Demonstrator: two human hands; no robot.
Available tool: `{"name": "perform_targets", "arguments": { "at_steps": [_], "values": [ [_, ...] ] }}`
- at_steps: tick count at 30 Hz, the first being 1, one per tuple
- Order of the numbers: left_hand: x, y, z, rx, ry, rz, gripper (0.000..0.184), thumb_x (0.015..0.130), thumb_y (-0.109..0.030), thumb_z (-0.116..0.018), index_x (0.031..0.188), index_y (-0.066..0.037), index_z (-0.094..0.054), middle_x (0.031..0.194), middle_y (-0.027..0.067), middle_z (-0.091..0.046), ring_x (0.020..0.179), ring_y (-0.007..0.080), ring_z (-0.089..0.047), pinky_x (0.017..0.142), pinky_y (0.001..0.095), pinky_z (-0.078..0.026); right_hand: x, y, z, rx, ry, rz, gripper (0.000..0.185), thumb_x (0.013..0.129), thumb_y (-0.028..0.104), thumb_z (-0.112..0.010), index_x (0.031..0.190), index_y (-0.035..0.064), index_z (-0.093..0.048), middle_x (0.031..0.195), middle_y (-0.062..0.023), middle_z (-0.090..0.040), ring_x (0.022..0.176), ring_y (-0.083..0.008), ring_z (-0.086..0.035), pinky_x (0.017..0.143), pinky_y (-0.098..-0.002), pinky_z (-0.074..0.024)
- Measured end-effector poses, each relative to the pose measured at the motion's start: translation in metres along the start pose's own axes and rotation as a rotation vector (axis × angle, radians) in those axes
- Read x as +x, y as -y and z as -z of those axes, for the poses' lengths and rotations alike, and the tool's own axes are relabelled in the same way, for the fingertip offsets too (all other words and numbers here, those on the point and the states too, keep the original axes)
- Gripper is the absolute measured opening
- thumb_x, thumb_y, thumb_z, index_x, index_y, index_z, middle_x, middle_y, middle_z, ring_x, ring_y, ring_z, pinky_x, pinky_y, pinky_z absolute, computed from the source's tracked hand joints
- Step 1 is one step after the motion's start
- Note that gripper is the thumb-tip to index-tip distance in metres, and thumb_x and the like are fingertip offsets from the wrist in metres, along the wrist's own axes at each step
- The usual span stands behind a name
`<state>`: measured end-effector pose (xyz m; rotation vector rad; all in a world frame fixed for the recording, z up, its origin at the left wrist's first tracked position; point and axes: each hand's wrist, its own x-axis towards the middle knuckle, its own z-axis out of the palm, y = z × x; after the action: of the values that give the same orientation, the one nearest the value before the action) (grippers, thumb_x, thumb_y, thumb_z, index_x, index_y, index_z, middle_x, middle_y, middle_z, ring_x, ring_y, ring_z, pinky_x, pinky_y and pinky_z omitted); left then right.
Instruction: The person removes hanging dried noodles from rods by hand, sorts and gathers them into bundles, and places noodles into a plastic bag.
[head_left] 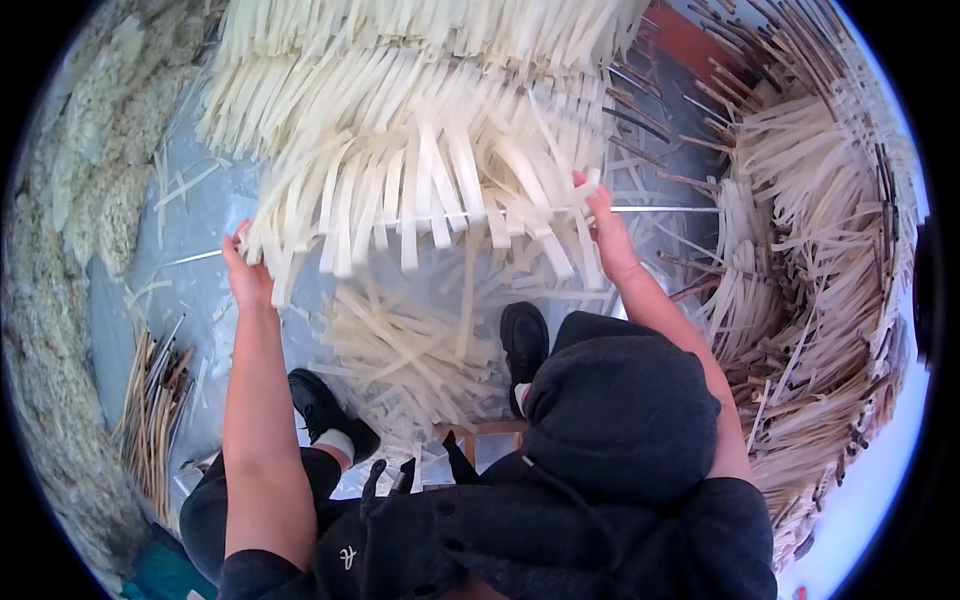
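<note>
A thin metal rod (665, 209) runs crosswise in front of me, with pale, flat, noodle-like strips (432, 195) draped along it. My left hand (247, 270) has its fingers closed around the rod near its left end, beside the outermost strips. Toward the other end, my right hand (610, 232) grips the rod, fingers above it and thumb below, touching a few strips. The strips partly cover the middle of the rod and some fingertips.
Dense rows of hanging strips (420, 85) fill the far side. More strips on wooden sticks (790, 300) stack at right. Loose strips (400, 350) pile between my shoes. A bundle of sticks (152, 415) stands at left, near a rough, pale heap (60, 330).
</note>
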<state>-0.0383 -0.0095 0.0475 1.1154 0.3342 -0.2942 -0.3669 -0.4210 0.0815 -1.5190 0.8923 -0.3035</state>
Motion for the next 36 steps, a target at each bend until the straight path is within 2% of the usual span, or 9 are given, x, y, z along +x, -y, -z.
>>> {"name": "perform_targets", "arguments": {
  "at_steps": [4, 6, 12, 15, 21, 23, 26, 30, 36],
  "values": [
    [-0.018, -0.026, -0.029, -0.013, 0.032, -0.065, 0.051, 0.101, -0.044, -0.035, 0.132, -0.005, -0.045, 0.132, 0.0131, -0.052, 0.123, 0.0288, -0.049, 0.107, 0.0429, -0.037, -0.01, 0.051, -0.012, 0.34, 0.089, -0.015, 0.047, 0.095, 0.039, -0.05, 0.133, 0.0112, -0.048, 0.124, -0.0011, -0.055, 0.117, -0.0146, -0.048, 0.094, -0.0306, -0.0406],
    [-0.035, -0.046, -0.053, -0.081, 0.083, -0.089, 0.052, 0.101, -0.046, -0.034, 0.132, -0.006, -0.045, 0.131, 0.0133, -0.053, 0.124, 0.0289, -0.048, 0.108, 0.0424, -0.036, -0.013, 0.082, -0.014, 0.517, 0.088, 0.28, 0.047, 0.095, 0.038, -0.05, 0.132, 0.0089, -0.05, 0.124, -0.0037, -0.056, 0.116, -0.0152, -0.049, 0.099, -0.0339, -0.0391],
    [-0.015, 0.005, -0.019, 0.083, 0.125, -0.034, 0.054, 0.1, -0.05, -0.034, 0.132, -0.008, -0.047, 0.134, 0.0104, -0.05, 0.125, 0.0252, -0.046, 0.107, 0.043, -0.035, 0.003, -0.019, -0.014, 0.365, -0.01, -0.051, 0.053, 0.094, 0.041, -0.052, 0.132, 0.0037, -0.05, 0.124, -0.0094, -0.056, 0.113, -0.0194, -0.053, 0.101, -0.0328, -0.0405],
    [-0.052, -0.013, -0.053, 0.164, 0.015, 0.058, 0.054, 0.1, -0.051, -0.034, 0.132, -0.009, -0.047, 0.134, 0.0082, -0.051, 0.125, 0.024, -0.047, 0.106, 0.0429, -0.036, -0.016, 0.03, -0.024, 0.399, -0.049, -0.153, 0.055, 0.094, 0.044, -0.051, 0.132, 0.0032, -0.049, 0.128, -0.0104, -0.054, 0.116, -0.0206, -0.052, 0.103, -0.0329, -0.0394],
    [-0.066, -0.037, -0.074, -0.081, 0.184, -0.057, 0.052, 0.101, -0.05, -0.033, 0.133, -0.01, -0.046, 0.135, 0.0072, -0.051, 0.126, 0.0245, -0.047, 0.105, 0.0428, -0.038, -0.014, 0.099, -0.024, 0.553, -0.035, 0.28, 0.054, 0.099, 0.041, -0.04, 0.14, 0.0053, -0.039, 0.143, -0.016, -0.044, 0.131, -0.0279, -0.042, 0.112, -0.0398, -0.0305],
    [-0.047, -0.014, -0.058, 0.004, 0.263, -0.049, 0.055, 0.099, -0.054, -0.034, 0.133, -0.012, -0.046, 0.134, 0.0057, -0.051, 0.126, 0.0239, -0.046, 0.103, 0.0437, -0.038, -0.006, 0.061, -0.031, 0.34, 0.072, 0.369, 0.052, 0.099, 0.042, -0.043, 0.134, 0.0046, -0.047, 0.132, -0.0096, -0.052, 0.12, -0.019, -0.049, 0.105, -0.0338, -0.0367],
    [-0.018, 0.031, -0.029, 0.146, 0.186, 0.119, 0.058, 0.098, -0.058, -0.035, 0.133, -0.014, -0.046, 0.134, 0.0045, -0.051, 0.128, 0.022, -0.044, 0.104, 0.0446, -0.035, 0.009, -0.01, -0.035, 0.209, 0.038, -0.025, 0.051, 0.1, 0.041, -0.04, 0.134, 0.0038, -0.046, 0.133, -0.01, -0.05, 0.123, -0.019, -0.047, 0.105, -0.0343, -0.0357],
    [-0.04, 0.015, -0.057, 0.275, 0.097, 0.193, 0.06, 0.096, -0.06, -0.035, 0.133, -0.014, -0.045, 0.132, 0.0045, -0.053, 0.128, 0.0197, -0.043, 0.105, 0.0454, -0.031, 0.008, 0.046, -0.039, 0.296, 0.073, 0.165, 0.057, 0.099, 0.045, -0.04, 0.139, 0.0041, -0.04, 0.139, -0.0113, -0.045, 0.129, -0.0205, -0.042, 0.109, -0.036, -0.0318],
    [-0.063, -0.084, -0.092, 0.242, 0.162, -0.297, 0.055, 0.1, -0.053, -0.031, 0.122, -0.009, -0.055, 0.124, 0.0079, -0.058, 0.123, 0.0195, -0.047, 0.108, 0.0387, -0.029, -0.014, 0.15, -0.051, 0.258, 0.18, 0.478, 0.061, 0.099, 0.049, -0.037, 0.139, 0.0033, -0.041, 0.14, -0.0159, -0.047, 0.125, -0.0242, -0.049, 0.109, -0.0376, -0.0335]
  ]
}}
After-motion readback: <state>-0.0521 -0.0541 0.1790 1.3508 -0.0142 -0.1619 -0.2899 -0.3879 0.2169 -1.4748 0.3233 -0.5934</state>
